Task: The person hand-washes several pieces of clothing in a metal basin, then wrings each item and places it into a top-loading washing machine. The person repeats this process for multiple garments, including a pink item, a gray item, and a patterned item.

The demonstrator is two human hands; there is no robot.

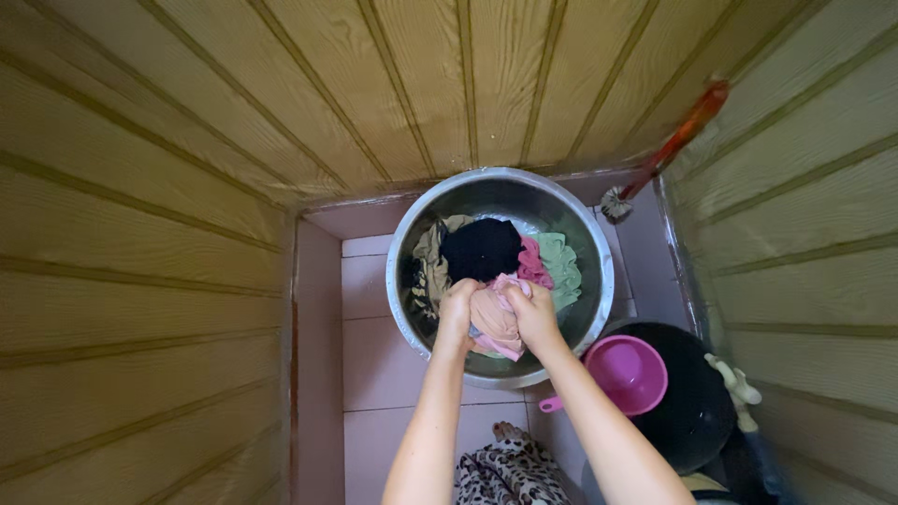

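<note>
Between the hands: pink garment (498, 318), bunched, over the basin's near side.
Left hand (458, 309): fist clenched on the pink garment.
Right hand (535, 313): clenched on the same garment, knuckles close to the left.
Just beyond: black cloth (482, 248), green cloth (561, 266), beige cloth (430, 262), heaped in metal basin (599, 281).
Right of the right hand: pink scoop (627, 374) over black bucket (697, 411).
Farthest: orange-handled brush (673, 145) leaning on the wall.

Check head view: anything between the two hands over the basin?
Yes: a bunched pink cloth, gripped by left hand and right hand over the steel basin.
</note>
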